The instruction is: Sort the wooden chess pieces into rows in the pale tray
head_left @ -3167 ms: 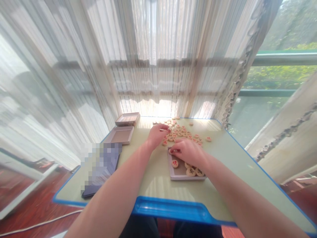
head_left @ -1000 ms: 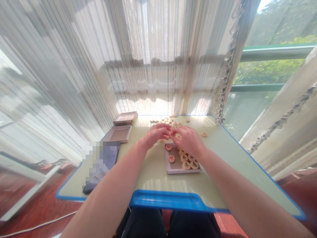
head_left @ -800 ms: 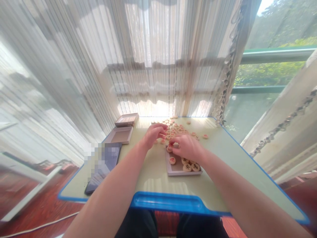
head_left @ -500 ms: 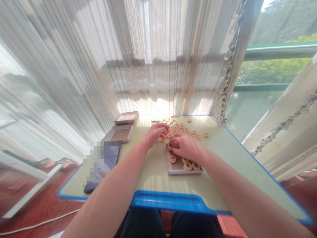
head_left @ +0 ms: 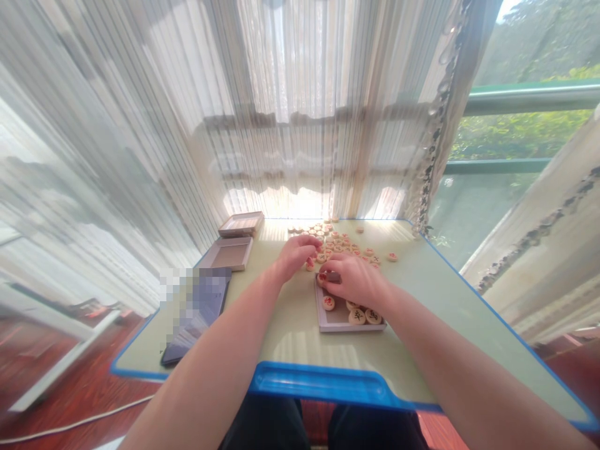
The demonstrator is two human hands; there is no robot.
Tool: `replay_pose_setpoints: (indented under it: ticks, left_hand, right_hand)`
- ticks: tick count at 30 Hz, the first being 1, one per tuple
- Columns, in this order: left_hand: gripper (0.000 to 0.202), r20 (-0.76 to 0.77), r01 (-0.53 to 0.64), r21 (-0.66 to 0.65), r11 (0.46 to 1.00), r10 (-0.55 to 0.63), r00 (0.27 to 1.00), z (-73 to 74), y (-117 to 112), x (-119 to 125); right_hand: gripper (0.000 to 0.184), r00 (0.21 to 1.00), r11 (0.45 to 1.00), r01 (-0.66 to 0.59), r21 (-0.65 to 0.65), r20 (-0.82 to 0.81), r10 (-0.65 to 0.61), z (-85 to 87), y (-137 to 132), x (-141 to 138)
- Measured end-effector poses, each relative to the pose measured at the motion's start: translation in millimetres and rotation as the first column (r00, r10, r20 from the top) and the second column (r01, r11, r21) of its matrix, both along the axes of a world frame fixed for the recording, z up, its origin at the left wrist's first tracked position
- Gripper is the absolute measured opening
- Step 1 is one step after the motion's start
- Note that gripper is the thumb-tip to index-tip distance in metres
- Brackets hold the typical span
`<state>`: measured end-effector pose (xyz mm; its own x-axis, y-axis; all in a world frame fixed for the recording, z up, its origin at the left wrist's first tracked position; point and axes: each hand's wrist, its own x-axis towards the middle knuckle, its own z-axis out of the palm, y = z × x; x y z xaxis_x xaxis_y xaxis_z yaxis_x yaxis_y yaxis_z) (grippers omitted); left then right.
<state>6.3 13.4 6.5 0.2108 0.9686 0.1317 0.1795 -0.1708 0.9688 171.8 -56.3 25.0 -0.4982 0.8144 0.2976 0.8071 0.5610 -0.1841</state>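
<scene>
My right hand (head_left: pixel 354 277) reaches into a shallow grey box (head_left: pixel 328 327), thumb and fingertips closed on a round wooden Chinese chess piece (head_left: pixel 321 279) at the box's far left corner. Inside the box lie a red-marked piece (head_left: pixel 328 303) and black-marked pieces (head_left: pixel 357 316), partly hidden by my right wrist. My left hand (head_left: pixel 296 255) hovers just beyond the box, fingers curved and apart. Right below its fingertips is another red-marked piece (head_left: pixel 310 265); whether they touch is unclear. Several loose chess pieces (head_left: pixel 338 248) spread across the table beyond both hands.
Two shallow trays, one grey (head_left: pixel 229 254) and one behind it (head_left: pixel 241 222), sit at the table's far left. A dark tablet-like item (head_left: pixel 204 315) lies left of my forearm. The pale table (head_left: pixel 290 340) has a blue edge, with a sheer curtain (head_left: pixel 290 150) behind.
The whole view has shifted very slightly. Both hands and the pieces keep almost the same places relative to the table.
</scene>
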Motion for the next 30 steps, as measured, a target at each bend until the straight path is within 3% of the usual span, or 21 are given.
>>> replay_pose_setpoints:
  ticks: [3,5,7,11,16,22,25,30]
  left_hand:
    - [0.030,-0.246,-0.149,0.229,0.962,0.205,0.947,-4.4,5,-4]
    - [0.033,-0.405,-0.168,0.416,0.894,0.347,0.846,-6.3,7,-7]
    - [0.036,-0.513,-0.145,0.503,0.852,0.430,0.743,-7.5,7,-9]
    - [0.044,-0.635,-0.120,0.468,0.875,0.428,0.643,-11.5,10,-11]
    - [0.046,-0.661,-0.118,0.301,0.946,0.296,0.689,-19.0,16,-10]
    - [0.039,-0.674,-0.102,0.284,0.954,0.274,0.686,-15.3,11,-11]
    - [0.026,-0.705,-0.070,0.299,0.952,0.270,0.656,-11.9,9,-13]
    - [0.026,-0.734,-0.052,0.352,0.935,0.310,0.604,-10.9,9,-13]
  right_hand:
    - [0.022,1.000,1.000,0.020,0.017,-0.015,-0.020,1.2,-1,1]
    - [0.025,0.999,0.999,0.032,0.013,-0.018,-0.032,1.9,-1,1]
    - [0.026,0.999,1.000,0.027,0.010,-0.022,-0.026,2.2,0,2]
    - [0.027,0.999,1.000,0.013,0.023,-0.038,-0.013,2.4,0,2]
    - [0.028,0.999,0.998,0.027,0.053,-0.034,-0.026,2.9,0,2]
    - [0.030,0.999,0.997,0.051,0.050,-0.011,-0.051,1.9,0,2]
    - [0.030,0.999,0.997,0.047,0.063,0.000,-0.047,1.5,-1,1]
    - [0.030,0.999,0.997,0.037,0.074,0.004,-0.038,1.0,-1,0]
